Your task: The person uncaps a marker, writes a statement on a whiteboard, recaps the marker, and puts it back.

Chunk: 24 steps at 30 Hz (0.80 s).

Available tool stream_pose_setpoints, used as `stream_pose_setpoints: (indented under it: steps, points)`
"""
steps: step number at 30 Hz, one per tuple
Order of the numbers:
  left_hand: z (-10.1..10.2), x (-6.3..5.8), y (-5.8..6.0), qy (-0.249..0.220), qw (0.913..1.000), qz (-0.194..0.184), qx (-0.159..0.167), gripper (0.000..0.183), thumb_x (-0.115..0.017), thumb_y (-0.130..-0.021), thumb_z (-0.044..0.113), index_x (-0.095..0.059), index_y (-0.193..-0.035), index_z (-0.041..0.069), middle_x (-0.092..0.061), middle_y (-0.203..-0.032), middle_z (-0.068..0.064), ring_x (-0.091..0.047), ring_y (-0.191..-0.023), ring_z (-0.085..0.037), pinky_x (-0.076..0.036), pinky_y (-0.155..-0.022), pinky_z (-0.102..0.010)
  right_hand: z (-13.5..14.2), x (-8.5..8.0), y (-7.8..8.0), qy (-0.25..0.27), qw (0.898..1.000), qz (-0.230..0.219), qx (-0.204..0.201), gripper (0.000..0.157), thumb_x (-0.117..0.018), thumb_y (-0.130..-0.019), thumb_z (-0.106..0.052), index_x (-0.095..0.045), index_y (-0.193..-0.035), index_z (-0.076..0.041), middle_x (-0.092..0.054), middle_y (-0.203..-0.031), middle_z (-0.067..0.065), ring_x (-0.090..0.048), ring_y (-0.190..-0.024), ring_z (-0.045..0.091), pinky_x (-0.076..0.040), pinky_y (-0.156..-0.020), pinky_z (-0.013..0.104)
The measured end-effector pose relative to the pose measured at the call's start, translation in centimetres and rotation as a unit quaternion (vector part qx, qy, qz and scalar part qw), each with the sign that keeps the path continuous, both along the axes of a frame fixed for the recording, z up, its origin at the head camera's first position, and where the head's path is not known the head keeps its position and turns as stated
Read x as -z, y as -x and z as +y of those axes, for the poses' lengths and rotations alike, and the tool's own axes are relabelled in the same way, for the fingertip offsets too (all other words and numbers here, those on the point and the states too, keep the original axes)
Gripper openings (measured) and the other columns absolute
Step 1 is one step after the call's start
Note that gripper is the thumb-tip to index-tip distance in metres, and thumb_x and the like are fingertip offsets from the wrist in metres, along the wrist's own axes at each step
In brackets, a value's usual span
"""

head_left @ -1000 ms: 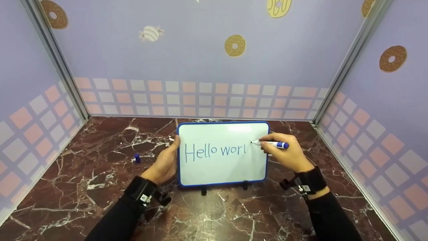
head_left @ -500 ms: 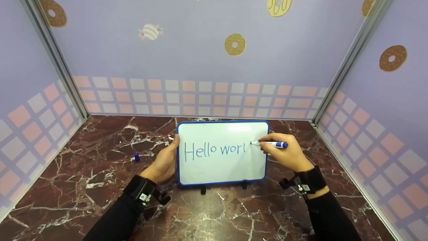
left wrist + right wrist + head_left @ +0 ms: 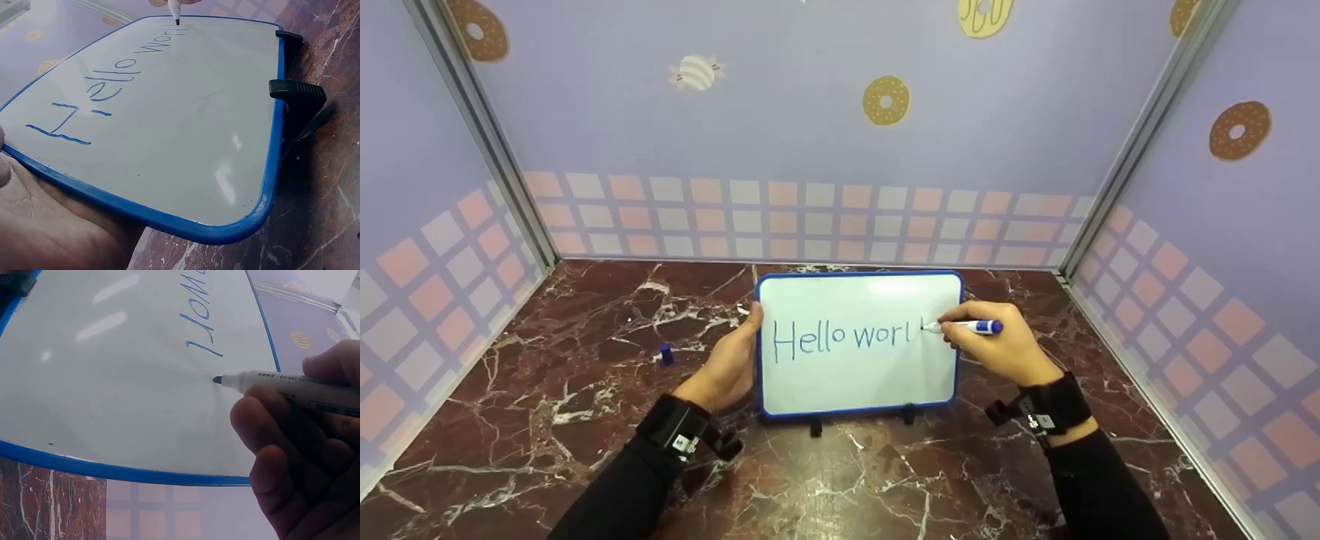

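Note:
A blue-framed whiteboard (image 3: 840, 386) leans upright on small black feet (image 3: 298, 90), with "Hello worl" written on it in blue. My left hand (image 3: 727, 369) grips its left edge, thumb at the front rim; the other fingers are hidden behind the board. In the left wrist view the palm (image 3: 62, 230) lies along the frame. My right hand (image 3: 999, 339) pinches a white marker (image 3: 304, 389) with a blue end between thumb and fingers. The marker's dark tip (image 3: 217, 379) is at the board surface, just right of the last letter. Whether it touches I cannot tell.
A blue marker cap (image 3: 666, 354) stands on the dark red marbled table (image 3: 585, 450), left of the left hand. Patterned lilac walls (image 3: 795, 135) enclose the table at the back and both sides.
The marker tip has moved slightly down the board, and a short stroke seems to show just above it in the head view. The left hand and board have stayed in place.

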<state>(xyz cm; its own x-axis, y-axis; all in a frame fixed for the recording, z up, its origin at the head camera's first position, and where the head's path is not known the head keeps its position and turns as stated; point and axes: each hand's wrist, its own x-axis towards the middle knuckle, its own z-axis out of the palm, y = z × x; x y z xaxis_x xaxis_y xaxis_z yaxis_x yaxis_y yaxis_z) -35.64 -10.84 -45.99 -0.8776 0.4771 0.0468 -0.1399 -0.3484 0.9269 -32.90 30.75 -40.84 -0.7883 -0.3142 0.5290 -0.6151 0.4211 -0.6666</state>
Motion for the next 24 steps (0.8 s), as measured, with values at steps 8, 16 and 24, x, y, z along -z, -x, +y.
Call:
stream_pose_setpoints:
  steps: [8, 16, 24]
  points:
    - [-0.05, 0.08, 0.04, 0.004, 1.0000, 0.005, 0.001, 0.080, -0.030, -0.115, 0.068, -0.034, -0.173, 0.014, -0.068, -0.148, -0.011, -0.065, -0.132, -0.030, -0.055, -0.106, -0.049, 0.05, 0.11, -0.05, -0.012, 1.000, 0.003, -0.012, 0.007, -0.080, -0.104, -0.004, -0.085, -0.109, -0.005, -0.082, -0.092, 0.004, -0.080, -0.080, 0.022, -0.064, -0.069, 0.025]
    - [0.02, -0.07, -0.03, 0.004, 1.0000, 0.002, -0.003, 0.078, -0.029, -0.116, 0.067, -0.035, -0.172, 0.013, -0.069, -0.147, -0.011, -0.067, -0.130, -0.030, -0.055, -0.106, -0.049, -0.04, 0.08, -0.04, -0.029, 0.999, -0.017, -0.006, 0.006, -0.081, -0.104, -0.008, -0.086, -0.107, -0.007, -0.081, -0.090, 0.004, -0.077, -0.077, 0.016, -0.064, -0.067, 0.026]
    - [0.08, -0.07, -0.01, -0.002, 1.0000, 0.001, 0.000, 0.076, -0.029, -0.117, 0.066, -0.038, -0.171, 0.014, -0.070, -0.146, -0.012, -0.067, -0.130, -0.031, -0.055, -0.106, -0.051, -0.14, 0.00, -0.11, -0.040, 0.999, -0.033, -0.010, 0.006, -0.081, -0.104, -0.010, -0.086, -0.106, -0.006, -0.081, -0.089, 0.003, -0.077, -0.078, 0.017, -0.065, -0.071, 0.028]
